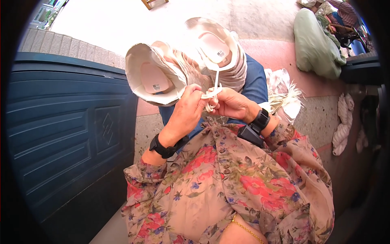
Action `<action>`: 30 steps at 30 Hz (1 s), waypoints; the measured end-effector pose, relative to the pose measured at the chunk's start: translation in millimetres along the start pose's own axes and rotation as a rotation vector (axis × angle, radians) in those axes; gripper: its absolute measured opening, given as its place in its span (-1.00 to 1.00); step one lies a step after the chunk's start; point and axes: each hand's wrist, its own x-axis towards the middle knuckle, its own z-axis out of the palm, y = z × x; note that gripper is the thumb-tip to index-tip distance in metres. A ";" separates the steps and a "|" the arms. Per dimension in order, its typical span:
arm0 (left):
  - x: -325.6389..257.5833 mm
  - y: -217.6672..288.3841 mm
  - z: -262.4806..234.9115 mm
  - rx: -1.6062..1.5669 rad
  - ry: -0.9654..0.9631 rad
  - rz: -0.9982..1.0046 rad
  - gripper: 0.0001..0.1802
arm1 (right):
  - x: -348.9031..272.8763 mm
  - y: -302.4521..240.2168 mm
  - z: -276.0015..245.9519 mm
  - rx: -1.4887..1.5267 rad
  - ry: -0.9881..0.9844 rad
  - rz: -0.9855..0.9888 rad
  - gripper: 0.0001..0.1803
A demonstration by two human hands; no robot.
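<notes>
Two stacks of nested, off-white, cup-shaped fabric pieces stand across my lap: a left stack [136, 75] and a right stack [239, 67]. Each top piece has a pale pink oval panel inside with a small printed patch; I cannot tell the exact kind. My left hand [185, 107] is closed in a pinch on a white cord [211, 94], just in front of the left stack. Close beside it, my right hand [233, 105] pinches the same cord, which is looped between the fingers. One end of the cord runs up to the rim of the right stack.
A dark blue panelled door [69, 122] stands at my left. On the right lie a bundle of white strips [286, 97], a bulging green sack [317, 44] and a twisted pale cloth [343, 122]. A wooden stool leg [148, 4] shows at the far edge.
</notes>
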 end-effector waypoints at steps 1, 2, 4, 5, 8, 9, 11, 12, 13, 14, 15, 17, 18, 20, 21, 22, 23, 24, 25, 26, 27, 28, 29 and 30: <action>0.6 3.9 -1.4 -0.001 -0.003 0.001 -0.76 | 0.0 -0.1 -1.1 0.001 0.002 -0.002 -0.88; 0.2 10.3 -4.1 -0.173 -0.017 -0.159 -0.78 | 0.0 -0.3 -1.8 -0.011 -0.021 -0.020 -0.88; -4.0 12.9 -5.0 -0.341 -0.026 -0.323 -0.77 | 2.2 -0.4 0.7 -0.023 -0.050 -0.033 -0.88; -7.8 8.9 -3.4 -0.492 0.031 -0.354 -0.77 | 3.9 -0.9 4.8 -0.069 -0.022 -0.011 -0.89; -14.1 7.7 -9.6 -0.766 0.107 -0.411 -0.78 | -0.6 -5.7 27.7 -0.139 0.099 0.015 -0.88; -16.4 7.8 -12.8 -0.887 0.124 -0.437 -0.80 | -2.0 -6.2 32.9 -0.163 0.192 0.016 -0.88; -21.5 4.2 -16.9 -0.918 0.104 -0.456 -0.80 | -4.1 -7.7 33.1 -0.373 0.200 0.031 -0.87; -23.1 1.8 -17.5 -0.952 0.073 -0.474 -0.80 | -5.4 -8.3 32.6 -0.582 0.216 0.040 -0.86; -25.1 -0.6 -17.6 -0.954 0.071 -0.472 -0.80 | -5.6 -6.4 32.9 -0.583 0.218 0.039 -0.86; -27.2 -3.0 -17.3 -0.960 0.045 -0.458 -0.80 | -5.1 -2.8 33.2 -0.862 0.264 -0.106 -0.83; -28.1 -3.9 -16.6 -0.967 0.017 -0.444 -0.81 | -4.0 0.2 33.0 -1.138 0.308 -0.254 -0.80; -26.7 -2.7 -15.5 -0.925 0.006 -0.431 -0.81 | 3.6 3.7 30.5 -1.421 0.228 -0.601 -0.79; -26.8 -1.8 -15.9 -0.881 0.001 -0.419 -0.81 | 8.3 5.2 30.9 -1.428 0.150 -0.664 -0.80; -27.2 -1.2 -17.9 -0.944 0.008 -0.442 -0.81 | 7.8 0.9 34.7 -1.496 0.073 -0.627 -0.85; -27.1 -1.6 -19.6 -1.007 0.016 -0.461 -0.81 | 6.6 -2.3 37.5 -1.498 0.069 -0.625 -0.85; -27.0 -2.1 -21.1 -1.008 0.021 -0.461 -0.81 | 5.9 -4.7 39.6 -1.571 0.061 -0.607 -0.86; -26.9 -2.7 -22.8 -0.993 0.002 -0.456 -0.81 | 6.0 -5.8 41.4 -1.645 0.052 -0.587 -0.87; -26.5 -3.5 -23.7 -0.978 -0.021 -0.452 -0.81 | 6.0 -5.5 42.5 -1.645 0.051 -0.585 -0.87; -26.4 -4.4 -24.9 -0.980 -0.020 -0.452 -0.81 | 6.0 -4.6 43.6 -1.653 0.062 -0.671 -0.89; -26.2 -5.2 -26.1 -1.004 -0.032 -0.500 -0.82 | 6.1 -3.2 44.3 -1.658 0.075 -0.758 -0.91; -25.9 -5.3 -27.6 -1.027 -0.041 -0.548 -0.82 | 6.3 -0.9 45.3 -1.659 0.070 -0.756 -0.91; -25.1 -4.6 -29.3 -1.029 -0.037 -0.548 -0.82 | 6.5 2.4 46.1 -1.634 0.065 -0.827 -0.91; -24.0 -3.3 -31.3 -1.083 -0.082 -0.577 -0.83 | 7.3 4.5 46.0 -1.607 0.059 -0.897 -0.92; -23.0 -2.7 -33.1 -1.136 -0.129 -0.606 -0.83 | 9.6 5.5 44.4 -1.607 0.057 -0.897 -0.92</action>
